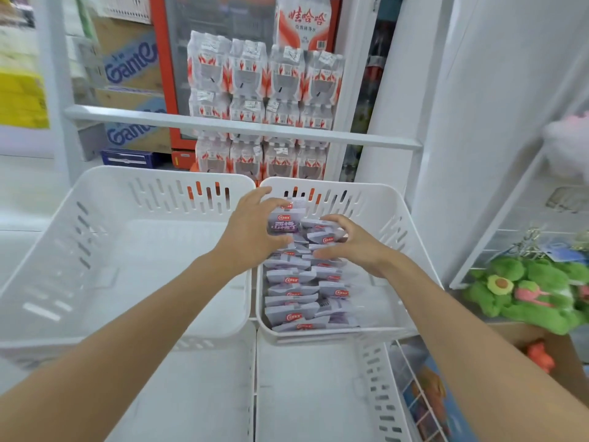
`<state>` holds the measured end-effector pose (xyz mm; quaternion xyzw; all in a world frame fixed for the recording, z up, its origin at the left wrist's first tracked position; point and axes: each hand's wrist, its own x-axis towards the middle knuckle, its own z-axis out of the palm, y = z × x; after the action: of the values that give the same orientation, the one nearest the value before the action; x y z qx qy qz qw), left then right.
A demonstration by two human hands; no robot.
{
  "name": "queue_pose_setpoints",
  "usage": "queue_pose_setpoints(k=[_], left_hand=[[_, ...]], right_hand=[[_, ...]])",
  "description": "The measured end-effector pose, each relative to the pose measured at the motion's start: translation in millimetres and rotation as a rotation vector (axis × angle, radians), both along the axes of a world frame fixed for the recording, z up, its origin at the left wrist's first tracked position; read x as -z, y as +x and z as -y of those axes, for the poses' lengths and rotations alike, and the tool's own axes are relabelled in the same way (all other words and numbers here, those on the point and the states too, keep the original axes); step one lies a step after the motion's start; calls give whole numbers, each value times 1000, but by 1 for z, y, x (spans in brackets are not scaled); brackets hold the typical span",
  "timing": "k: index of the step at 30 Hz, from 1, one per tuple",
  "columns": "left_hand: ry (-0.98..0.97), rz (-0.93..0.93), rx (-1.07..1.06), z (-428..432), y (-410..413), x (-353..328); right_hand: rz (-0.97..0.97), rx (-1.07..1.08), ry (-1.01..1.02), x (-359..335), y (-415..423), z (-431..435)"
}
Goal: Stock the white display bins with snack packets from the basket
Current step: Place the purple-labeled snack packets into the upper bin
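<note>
We stand in a shop, and the upper middle of the frame is filled by a red-framed cooler point(161, 74) with shrink-wrapped water packs point(264, 74) stacked in front of it. Their film is clear, with red-and-white labels. The topmost pack point(304, 23) reads "娃哈哈" in red. At upper left are brown cardboard boxes point(134, 62) printed "Ganten" in blue.

Below them sit two white plastic bins with slotted walls and rounded corners. The left bin point(95, 237) shows only its smooth floor. The right bin point(382, 212), centre-right of the frame, holds the snack packets point(293, 293). These are glossy white and lilac pouches, lapped like shingles along its left side, each with a red oval logo too small to read.

Our left hand point(251, 231) grasps a purple packet point(285, 223) between thumb and fingers. It stands upright at the far end of the row, and "西梅" is legible on it while the line beneath is blurred. Our right hand point(353, 247) lies just beside it, fingers bent over the packet tops. We cannot tell whether it grips one or only rests there.

At right, fuzzy green avocado plush toys point(526, 291) lie in a heap.
</note>
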<state>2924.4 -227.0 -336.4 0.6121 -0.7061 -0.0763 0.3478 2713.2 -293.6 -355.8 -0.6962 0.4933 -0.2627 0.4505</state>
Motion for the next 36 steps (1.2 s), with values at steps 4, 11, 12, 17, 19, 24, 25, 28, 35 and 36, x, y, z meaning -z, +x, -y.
queue_pose_setpoints(k=[4, 11, 12, 17, 19, 24, 25, 28, 35, 36], left_hand=[[-8, -20, -1, 3, 0, 3], [-23, -3, -46, -2, -4, 4], [-29, 18, -67, -6, -5, 3], [-55, -151, -83, -59, -18, 0], [-45, -209, -86, -98, -21, 1], [94, -335, -140, -225, -4, 43], [136, -358, -161, -250, 4, 59], [271, -484, -256, -320, 33, 111], [491, -544, -439, -426, 87, 189], [510, -557, -438, -432, 90, 193]], right_hand=[[-15, 9, -47, 7, -1, 1], [-94, 117, -166, 4, -3, -9], [-124, 144, -223, 2, -4, -16], [-77, 220, -539, -15, 7, -97], [-102, 236, -647, -16, 12, -145], [-169, 182, -577, 29, 19, -268], [-183, 141, -537, 46, 21, -290], [-301, -29, -330, 99, 33, -341], [-248, -171, 488, 220, 76, -416], [-215, -151, 565, 233, 82, -424]])
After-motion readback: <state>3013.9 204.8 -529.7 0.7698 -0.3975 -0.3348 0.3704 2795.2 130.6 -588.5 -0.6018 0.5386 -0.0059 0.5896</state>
